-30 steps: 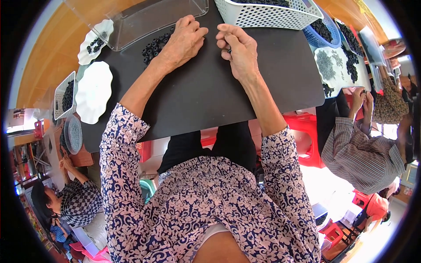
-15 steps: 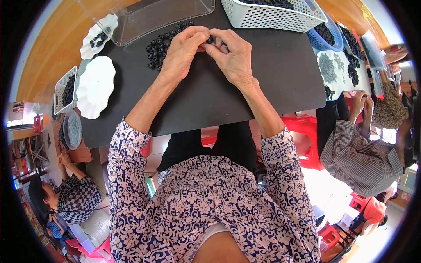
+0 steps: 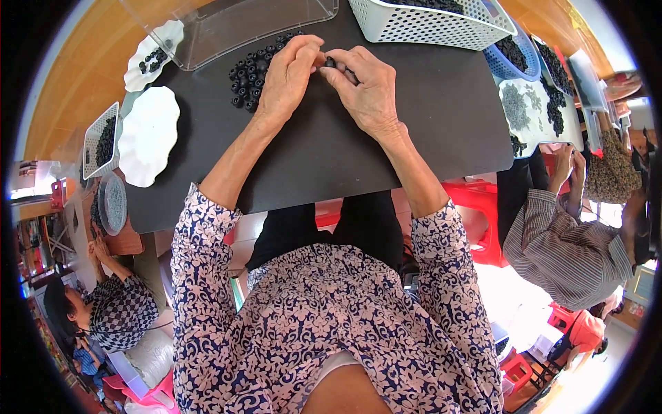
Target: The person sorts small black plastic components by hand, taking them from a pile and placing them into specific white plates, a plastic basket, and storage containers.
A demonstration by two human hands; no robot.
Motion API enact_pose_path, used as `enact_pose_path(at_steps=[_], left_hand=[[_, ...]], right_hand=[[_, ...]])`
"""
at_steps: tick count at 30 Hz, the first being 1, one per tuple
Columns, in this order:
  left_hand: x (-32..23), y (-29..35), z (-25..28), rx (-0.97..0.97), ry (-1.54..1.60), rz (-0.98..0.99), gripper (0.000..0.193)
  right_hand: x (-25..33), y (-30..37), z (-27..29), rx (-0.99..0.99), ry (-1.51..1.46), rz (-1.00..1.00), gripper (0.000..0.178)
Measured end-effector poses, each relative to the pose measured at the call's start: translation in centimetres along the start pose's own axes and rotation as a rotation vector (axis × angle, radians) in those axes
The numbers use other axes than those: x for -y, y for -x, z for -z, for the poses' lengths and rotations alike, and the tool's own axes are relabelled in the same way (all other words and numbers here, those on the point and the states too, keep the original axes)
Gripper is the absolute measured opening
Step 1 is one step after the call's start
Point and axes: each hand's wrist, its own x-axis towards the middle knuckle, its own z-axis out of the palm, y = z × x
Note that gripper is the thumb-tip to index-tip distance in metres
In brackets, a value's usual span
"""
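My right hand [image 3: 367, 88] is closed, holding a small round black part [image 3: 330, 63] between thumb and fingertips; another dark piece shows between its fingers. Just left of it, my left hand [image 3: 288, 81] has its fingers bent but slightly apart, with nothing visible in them. A narrow gap separates the two hands' fingertips. Beside and partly behind my left hand lies a group of round black parts [image 3: 243, 84], several with a ring-shaped opening on top. Both hands are above the dark tabletop [image 3: 441, 117].
A clear plastic bin [image 3: 265, 31] and a white perforated basket [image 3: 431, 33] of black pieces stand at the far edge. White scalloped plates [image 3: 149, 138], a small white basket [image 3: 89, 148] and a round tub [image 3: 112, 201] are at left. People sit working on both sides.
The left fingertips have pulled slightly away from the right hand and loosened, exposing the black part in the right fingers. The right hand has barely moved.
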Motion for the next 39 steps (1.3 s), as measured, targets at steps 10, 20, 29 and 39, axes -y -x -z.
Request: enact_pose_path(at_steps=[10,20,29,39], left_hand=[[-0.4,1.4,-0.6,0.017,-0.193,-0.186,0.039],[0.9,-4.3,3.6,-0.1,-0.692,-0.539,0.018],[2.2,-5.8,1.9,0.142,-1.262,-0.638,0.018],[-1.6,-0.8,0.6,0.095,0.179,0.116,0.035]], right_hand=[[-0.4,0.2,-0.3,-0.055,-0.036,0.019,0.018],[-0.2,-0.8,1.2,-0.069,-1.102,-0.676,0.021],[-0.5,-0.6,0.9,-0.044,-0.907,-0.687,0.02],[0.6,-0.1,-0.3,-0.023,-0.109,-0.066,0.025]])
